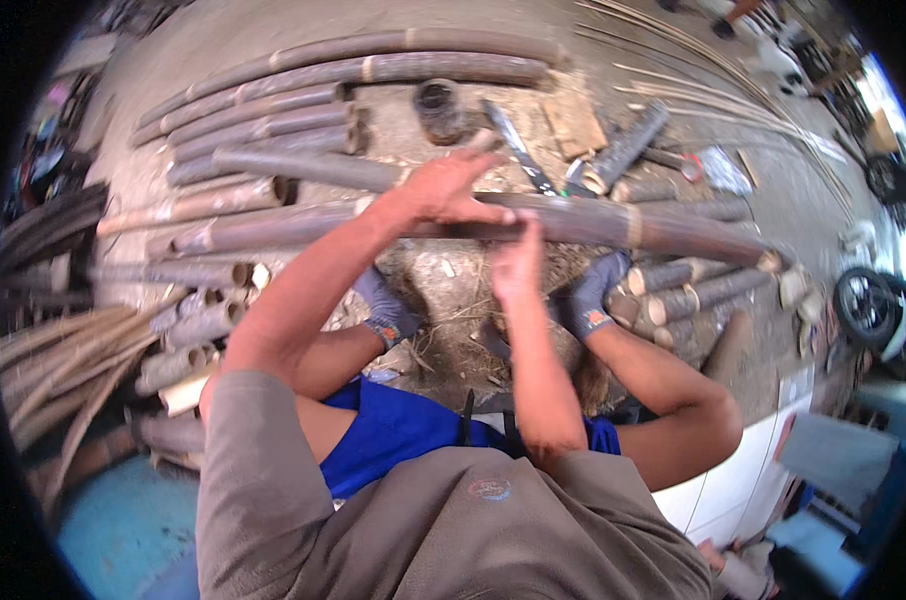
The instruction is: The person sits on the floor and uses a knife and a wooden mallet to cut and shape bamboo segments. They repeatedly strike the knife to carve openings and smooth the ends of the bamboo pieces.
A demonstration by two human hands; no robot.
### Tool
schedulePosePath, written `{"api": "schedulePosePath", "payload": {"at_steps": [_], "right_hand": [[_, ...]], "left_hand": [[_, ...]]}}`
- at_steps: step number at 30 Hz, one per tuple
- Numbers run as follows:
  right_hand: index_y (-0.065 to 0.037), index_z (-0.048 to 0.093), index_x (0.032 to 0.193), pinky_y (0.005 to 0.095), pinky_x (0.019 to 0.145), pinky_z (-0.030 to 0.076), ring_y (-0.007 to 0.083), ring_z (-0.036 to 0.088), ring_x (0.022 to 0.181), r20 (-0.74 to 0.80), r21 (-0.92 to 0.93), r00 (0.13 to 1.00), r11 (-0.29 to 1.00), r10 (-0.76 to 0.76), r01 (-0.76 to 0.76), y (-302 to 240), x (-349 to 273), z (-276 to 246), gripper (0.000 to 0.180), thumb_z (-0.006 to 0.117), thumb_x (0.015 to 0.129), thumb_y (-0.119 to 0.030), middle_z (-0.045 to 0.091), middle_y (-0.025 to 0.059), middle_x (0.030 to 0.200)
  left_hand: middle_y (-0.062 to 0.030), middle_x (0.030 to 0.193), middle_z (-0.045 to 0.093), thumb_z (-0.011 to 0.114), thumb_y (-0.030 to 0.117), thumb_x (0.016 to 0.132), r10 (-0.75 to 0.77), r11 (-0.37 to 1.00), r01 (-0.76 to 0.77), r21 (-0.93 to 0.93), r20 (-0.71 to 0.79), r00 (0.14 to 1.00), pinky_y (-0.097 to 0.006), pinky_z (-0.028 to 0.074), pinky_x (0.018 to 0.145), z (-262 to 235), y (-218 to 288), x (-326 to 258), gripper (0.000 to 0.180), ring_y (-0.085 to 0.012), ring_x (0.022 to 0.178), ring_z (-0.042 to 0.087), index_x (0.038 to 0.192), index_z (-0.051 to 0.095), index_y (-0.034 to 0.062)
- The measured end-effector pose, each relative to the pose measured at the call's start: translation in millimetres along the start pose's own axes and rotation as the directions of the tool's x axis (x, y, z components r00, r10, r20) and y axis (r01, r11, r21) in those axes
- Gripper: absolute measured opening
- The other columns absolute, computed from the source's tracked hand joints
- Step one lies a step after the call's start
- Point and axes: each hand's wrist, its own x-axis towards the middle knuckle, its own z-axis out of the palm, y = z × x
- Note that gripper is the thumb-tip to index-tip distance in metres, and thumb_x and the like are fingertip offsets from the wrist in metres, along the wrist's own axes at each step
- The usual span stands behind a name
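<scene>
Brown bamboo (pixel 613 224) runs sideways; left hand (pixel 449 190) unfolded, right hand (pixel 516 264) too blurred to tell.

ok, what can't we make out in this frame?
All in the head view:
Right hand: motion blur hides its grip and whether it holds anything.
Left hand: blurred; the hand itself hides its palm and any contact with the bamboo pole.
Chest print: too small to read.
Vehicle with the black wheel: far part cut off by the dark fisheye rim.
</scene>
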Motion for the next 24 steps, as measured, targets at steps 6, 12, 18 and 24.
{"api": "schedulePosePath", "payload": {"at_steps": [6, 12, 18, 24], "right_hand": [[-0.008, 0.048, 0.147, 0.041, 0.112, 0.043, 0.0304, 0.048, 0.139, 0.289, -0.696, 0.945, 0.712, 0.153, 0.098, 83.4, -34.5, 16.3, 0.062, 0.061, 0.101, -0.049, 0.049, 0.0176, 0.151], [-0.004, 0.063, 0.117, 0.0519, 0.088, 0.051, 0.0384, 0.061, 0.108, 0.223, -0.969, 0.906, -0.182, -0.36, 0.167, 23.5, -67.2, -76.4, 0.043, 0.072, 0.092, -0.038, 0.063, 0.019, 0.107], [-0.004, 0.07, 0.106, 0.0514, 0.083, 0.053, 0.041, 0.067, 0.097, 0.183, -0.979, 0.767, -0.041, -0.616, 0.201, -49.0, -39.1, -97.5, 0.03, 0.07, 0.093, -0.032, 0.071, 0.0192, 0.103], [-0.001, 0.069, 0.104, 0.0525, 0.083, 0.053, 0.0432, 0.067, 0.096, 0.39, -0.921, 0.684, -0.267, -0.617, 0.284, -104.8, 57.1, -58.4, 0.031, 0.07, 0.094, -0.03, 0.071, 0.0198, 0.104]], "left_hand": [[-0.0232, 0.122, 0.067, 0.088, 0.041, 0.066, -0.088, 0.991, 0.039, 0.125, 0.414, 0.906, -0.054, 0.056, 0.09, 51.4, 46.7, 32.8, 0.1, -0.0431, 0.113, 0.067, 0.152, 0.041, 0.0206], [-0.021, 0.116, 0.063, 0.087, 0.03, 0.063, -0.192, 0.953, 0.111, 0.281, 0.28, 0.941, -0.052, 0.056, 0.09, 70.5, -51.2, -35.6, 0.077, -0.0408, 0.112, 0.066, 0.128, 0.049, 0.0134], [-0.0209, 0.122, 0.065, 0.091, 0.032, 0.059, -0.355, 0.903, 0.234, 0.361, 0.319, 0.878, -0.053, 0.054, 0.096, 45.2, -111.8, -87.8, 0.09, -0.0421, 0.117, 0.065, 0.137, 0.05, 0.0132], [-0.0245, 0.125, 0.069, 0.094, 0.05, 0.062, -0.569, 0.803, 0.339, 0.491, 0.459, 0.683, -0.05, 0.052, 0.103, 35.3, -130.7, -95.2, 0.094, -0.0414, 0.122, 0.065, 0.135, 0.054, 0.0059]]}}
